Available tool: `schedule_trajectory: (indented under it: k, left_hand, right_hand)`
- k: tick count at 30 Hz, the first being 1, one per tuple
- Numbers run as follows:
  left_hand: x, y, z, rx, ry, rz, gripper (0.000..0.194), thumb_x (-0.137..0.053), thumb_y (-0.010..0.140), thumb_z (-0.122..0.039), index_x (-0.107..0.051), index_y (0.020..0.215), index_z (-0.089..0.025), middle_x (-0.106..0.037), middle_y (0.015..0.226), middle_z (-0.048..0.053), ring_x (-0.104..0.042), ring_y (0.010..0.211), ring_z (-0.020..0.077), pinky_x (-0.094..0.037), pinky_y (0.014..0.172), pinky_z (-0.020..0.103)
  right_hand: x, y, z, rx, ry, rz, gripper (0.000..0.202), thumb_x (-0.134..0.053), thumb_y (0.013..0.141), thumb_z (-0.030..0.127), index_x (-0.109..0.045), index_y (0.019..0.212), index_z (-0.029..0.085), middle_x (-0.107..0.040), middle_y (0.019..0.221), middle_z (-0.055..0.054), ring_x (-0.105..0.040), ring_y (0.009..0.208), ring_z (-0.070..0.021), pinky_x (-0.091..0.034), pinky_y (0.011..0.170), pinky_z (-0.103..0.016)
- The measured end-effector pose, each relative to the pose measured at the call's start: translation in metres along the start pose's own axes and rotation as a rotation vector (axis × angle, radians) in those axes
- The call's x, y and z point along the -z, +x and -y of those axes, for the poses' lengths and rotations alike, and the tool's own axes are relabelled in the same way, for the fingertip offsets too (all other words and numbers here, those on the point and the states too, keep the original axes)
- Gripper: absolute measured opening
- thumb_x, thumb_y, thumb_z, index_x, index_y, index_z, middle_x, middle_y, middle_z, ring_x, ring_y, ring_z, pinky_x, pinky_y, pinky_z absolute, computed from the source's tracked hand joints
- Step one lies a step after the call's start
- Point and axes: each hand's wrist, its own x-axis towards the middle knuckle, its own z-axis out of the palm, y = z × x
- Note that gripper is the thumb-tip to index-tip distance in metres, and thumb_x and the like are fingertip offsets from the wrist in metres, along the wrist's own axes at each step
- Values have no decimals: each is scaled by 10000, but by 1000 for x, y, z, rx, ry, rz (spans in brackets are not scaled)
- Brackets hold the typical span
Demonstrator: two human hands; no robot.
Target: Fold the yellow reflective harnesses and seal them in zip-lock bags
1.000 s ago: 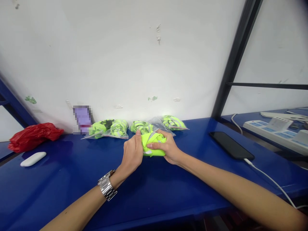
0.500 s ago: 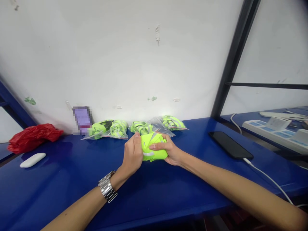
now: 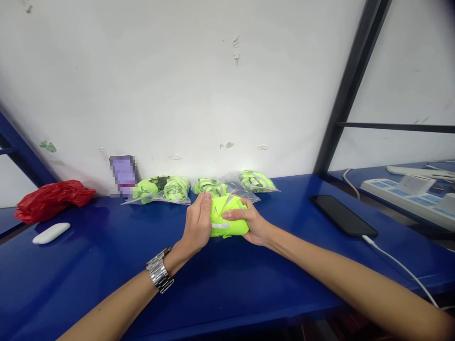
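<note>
Between my two hands is a folded neon-yellow reflective vest [image 3: 227,218] with silver-grey strips, bundled small above the blue table. My left hand [image 3: 199,218] grips its left end, thumb up along the edge. My right hand [image 3: 254,222] is wrapped round the right end, thumb pressed on the front; its other fingers are mostly hidden behind the bundle. Just beyond, clear zip bags hold similar yellow bundles: a left bag [image 3: 177,188], a middle bag [image 3: 209,186] partly behind my hands, and a right bag [image 3: 259,181].
Along the blue table [image 3: 106,255] lie a red plastic bag [image 3: 55,199], a white oval case [image 3: 51,233] and a blurred purple phone-like object [image 3: 123,173] against the wall. To the right are a black phone [image 3: 343,215] on a white cable [image 3: 398,265] and a power strip [image 3: 408,196].
The view has shifted slightly, so everything sits a little further right. Both hands keep their hold on the folded vest, with hardly any movement.
</note>
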Motion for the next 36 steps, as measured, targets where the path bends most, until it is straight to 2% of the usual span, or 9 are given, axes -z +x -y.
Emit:
schedule_trajectory:
  k: [4, 7, 9, 14, 22, 27, 31, 34, 36]
  left_hand:
    - [1, 1, 4, -16, -111, -5, 337, -336, 983, -383, -396, 704, -203, -383, 643, -38, -354, 580, 121, -293, 556, 270]
    - [3, 3, 8, -11, -167, 36, 337, -333, 984, -403, -398, 719, -205, -384, 670, -35, -354, 601, 125, -307, 582, 274]
    - [4, 5, 9, -32, -149, 57, 347, -315, 988, -422, -404, 730, -206, -402, 709, -24, -379, 659, 139, -331, 644, 285]
    - [6, 10, 8, -171, -42, 58, 386, -254, 993, -455, -453, 774, -208, -470, 862, 17, -413, 859, 182, -330, 839, 329]
    - [3, 9, 14, -47, -212, 113, 374, -270, 977, -499, -477, 865, -209, -452, 865, 28, -451, 852, 195, -388, 807, 336]
    - [7, 10, 7, -110, 6, 154, 405, -188, 988, -491, -471, 919, -210, -457, 915, 36, -442, 903, 198, -371, 877, 368]
    - [7, 21, 9, -180, 187, 142, 416, -133, 1001, -442, -481, 1023, -215, -482, 1018, 57, -435, 997, 204, -339, 932, 401]
    - [3, 30, 17, -233, 307, 122, 353, -185, 1008, -372, -486, 1074, -201, -524, 1038, 68, -457, 984, 203, -352, 909, 391]
    - [-1, 34, 23, -314, 467, 172, 293, -245, 998, -300, -506, 1053, -177, -549, 1030, 80, -466, 958, 212, -362, 877, 385]
  right_hand:
    - [-6, -3, -1, 26, 1, -13, 363, -799, 549, 107, -665, 885, 138, -696, 787, -25, -659, 673, -172, -565, 656, -303]
    - [-9, -4, -2, 47, -2, -58, 385, -802, 544, 104, -658, 900, 140, -695, 808, -32, -661, 699, -187, -566, 669, -325]
    - [-8, -5, -3, 51, -4, -62, 393, -798, 552, 106, -654, 915, 141, -693, 816, -33, -660, 703, -188, -566, 665, -326]
    - [0, -2, -2, -7, 10, 43, 375, -766, 579, 98, -644, 931, 141, -688, 807, -26, -661, 681, -181, -565, 636, -309]
    - [3, 0, 1, -36, -20, 69, 342, -760, 557, 84, -638, 872, 131, -673, 755, -17, -649, 636, -164, -562, 608, -287]
    - [5, 1, 5, 20, -52, 30, 365, -785, 532, 95, -646, 866, 147, -684, 761, -13, -643, 637, -158, -555, 615, -281]
    - [12, 5, 21, 104, -151, 0, 364, -802, 513, 118, -659, 847, 155, -694, 762, -16, -645, 644, -168, -543, 602, -286]
    - [22, 10, 37, 175, -217, -91, 366, -813, 500, 137, -657, 830, 166, -696, 769, -20, -648, 651, -187, -546, 628, -327]
    - [30, 14, 48, 241, -238, -164, 375, -818, 492, 143, -658, 830, 170, -698, 788, -22, -653, 681, -199, -548, 673, -352]
